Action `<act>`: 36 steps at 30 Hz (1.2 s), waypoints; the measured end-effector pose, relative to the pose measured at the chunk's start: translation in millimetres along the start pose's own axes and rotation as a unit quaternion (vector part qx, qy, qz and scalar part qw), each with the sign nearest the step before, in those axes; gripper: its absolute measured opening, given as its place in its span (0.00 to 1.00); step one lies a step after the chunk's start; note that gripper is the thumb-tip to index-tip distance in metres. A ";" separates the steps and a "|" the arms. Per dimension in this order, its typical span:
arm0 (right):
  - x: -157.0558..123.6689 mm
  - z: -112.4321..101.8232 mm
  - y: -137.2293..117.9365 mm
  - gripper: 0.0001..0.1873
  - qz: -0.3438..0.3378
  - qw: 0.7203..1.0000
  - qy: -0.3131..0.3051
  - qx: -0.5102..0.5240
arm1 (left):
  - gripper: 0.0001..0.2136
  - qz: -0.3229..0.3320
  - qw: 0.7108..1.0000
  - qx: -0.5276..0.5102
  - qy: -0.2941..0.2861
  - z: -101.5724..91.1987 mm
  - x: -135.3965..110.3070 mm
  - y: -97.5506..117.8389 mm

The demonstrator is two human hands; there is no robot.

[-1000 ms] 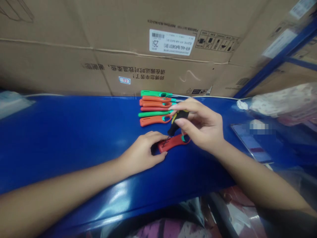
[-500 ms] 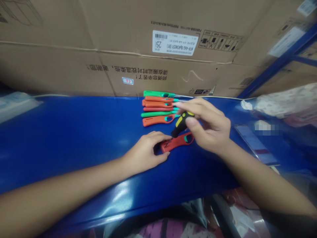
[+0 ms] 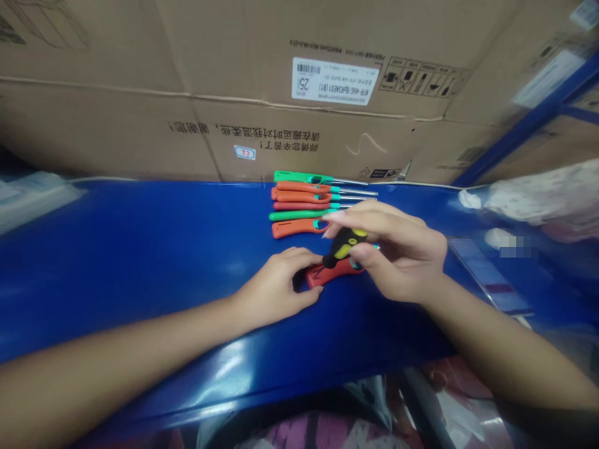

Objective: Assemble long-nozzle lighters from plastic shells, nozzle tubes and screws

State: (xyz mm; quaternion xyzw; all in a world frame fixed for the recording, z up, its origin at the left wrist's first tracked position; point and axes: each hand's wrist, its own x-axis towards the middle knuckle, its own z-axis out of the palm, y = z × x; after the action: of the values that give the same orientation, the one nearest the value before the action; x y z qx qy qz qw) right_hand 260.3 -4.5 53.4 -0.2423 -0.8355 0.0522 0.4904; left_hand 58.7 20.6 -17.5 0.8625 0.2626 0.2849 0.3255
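Observation:
My left hand grips the handle end of a red long-neck lighter lying on the blue table, thumb on the near side and fingers on the far side. A short black and yellow screwdriver is in my right hand, tilted, with its shaft directed down at the lighter's handle. Whether the tip touches the lighter I cannot tell. My right hand covers the lighter's front part. Just beyond lie several more lighters in a row, among them a green lighter and an orange lighter.
A large cardboard box stands along the table's back edge. On the right lie a phone, a crumpled white tissue and a patterned cloth. A pale packet sits at the far left of the blue table.
My right hand and the screwdriver have moved slightly down and toward me, over the red lighter. My left hand keeps its grip. The whole view has shifted a little.

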 end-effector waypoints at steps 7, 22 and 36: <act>1.3 -3.6 -1.9 0.20 0.025 0.999 -0.021 0.007 | 0.12 -0.006 1.000 0.016 0.000 0.5 -1.5 1.0; 0.6 -5.6 10.4 0.14 0.047 0.998 0.021 0.040 | 0.11 0.010 0.999 0.045 0.000 0.7 -1.7 5.4; -1.7 -6.4 16.1 0.19 0.031 0.999 0.012 -0.001 | 0.10 0.028 0.999 0.040 -0.022 2.4 -4.4 5.0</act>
State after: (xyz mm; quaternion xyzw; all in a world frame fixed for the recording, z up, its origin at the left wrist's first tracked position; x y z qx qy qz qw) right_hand 272.1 7.9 50.2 -0.2691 -0.8217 0.0635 0.4983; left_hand 58.6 13.6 -16.9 0.8880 0.2428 0.2637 0.2882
